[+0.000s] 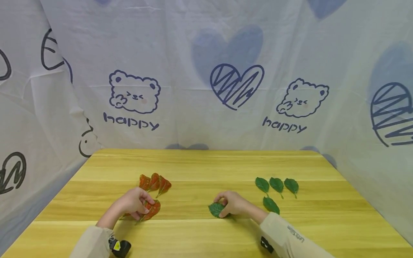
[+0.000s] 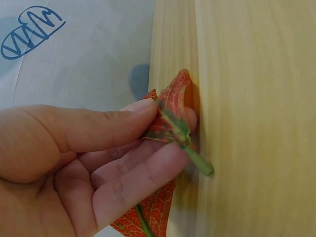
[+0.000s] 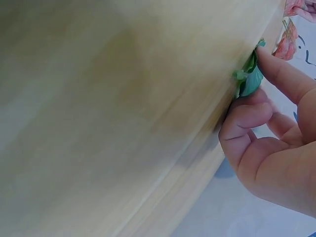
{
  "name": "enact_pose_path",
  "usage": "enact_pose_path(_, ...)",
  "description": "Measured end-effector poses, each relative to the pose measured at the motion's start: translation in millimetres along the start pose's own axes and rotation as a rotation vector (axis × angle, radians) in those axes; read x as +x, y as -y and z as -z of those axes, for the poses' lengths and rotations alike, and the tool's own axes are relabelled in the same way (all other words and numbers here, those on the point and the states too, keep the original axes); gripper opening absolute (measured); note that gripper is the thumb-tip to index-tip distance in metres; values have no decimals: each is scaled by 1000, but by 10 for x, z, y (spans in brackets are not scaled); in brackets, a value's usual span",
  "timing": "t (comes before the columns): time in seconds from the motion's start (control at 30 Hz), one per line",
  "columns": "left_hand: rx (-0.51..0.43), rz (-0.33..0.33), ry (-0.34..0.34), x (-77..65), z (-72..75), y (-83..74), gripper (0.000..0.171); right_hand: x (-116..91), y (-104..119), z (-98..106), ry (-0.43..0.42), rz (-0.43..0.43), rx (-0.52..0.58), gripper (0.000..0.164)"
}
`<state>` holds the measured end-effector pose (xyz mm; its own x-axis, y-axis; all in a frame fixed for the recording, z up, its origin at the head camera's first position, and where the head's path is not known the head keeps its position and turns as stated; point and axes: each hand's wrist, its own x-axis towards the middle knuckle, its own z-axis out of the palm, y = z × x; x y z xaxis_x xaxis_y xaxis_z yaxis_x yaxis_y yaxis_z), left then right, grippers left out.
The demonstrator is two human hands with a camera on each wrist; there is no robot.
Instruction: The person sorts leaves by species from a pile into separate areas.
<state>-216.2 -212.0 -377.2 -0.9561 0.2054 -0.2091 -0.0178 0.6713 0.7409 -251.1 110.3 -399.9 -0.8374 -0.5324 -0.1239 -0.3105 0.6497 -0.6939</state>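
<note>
My left hand (image 1: pixel 137 202) pinches a red leaf (image 1: pixel 154 210) over the left part of the table. In the left wrist view the thumb lies on that red leaf (image 2: pixel 173 106), with fingers behind it and its green stem sticking out. Another red leaf (image 2: pixel 155 212) shows below the fingers. Just beyond this hand, red leaves (image 1: pixel 155 182) lie in a row of three. Near the table's middle my right hand (image 1: pixel 235 203) holds a green leaf (image 1: pixel 215 209) between curled finger and thumb. The right wrist view shows that green leaf (image 3: pixel 253 79) at the fingertips, close over the wood.
On the right of the wooden table (image 1: pixel 193 165), a row of three green leaves (image 1: pixel 276 185) lies with one more green leaf (image 1: pixel 271 205) in front of it. A white printed cloth (image 1: pixel 184 107) hangs behind the table and along its sides.
</note>
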Motion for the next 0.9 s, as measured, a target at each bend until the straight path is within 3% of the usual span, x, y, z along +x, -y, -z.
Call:
enact_pose_path(0.3,18,9,17,-19,5,-22,20,-20,-27,19,-30,4,9,34)
enact_pose_path(0.67,17,35,-1,2,-3,-28,21,-80,-78,90,-84,7,152,34)
enact_pose_path(0.9,21,31,-9,7,-9,-18,21,-165,-162,187,-106,15,176,28)
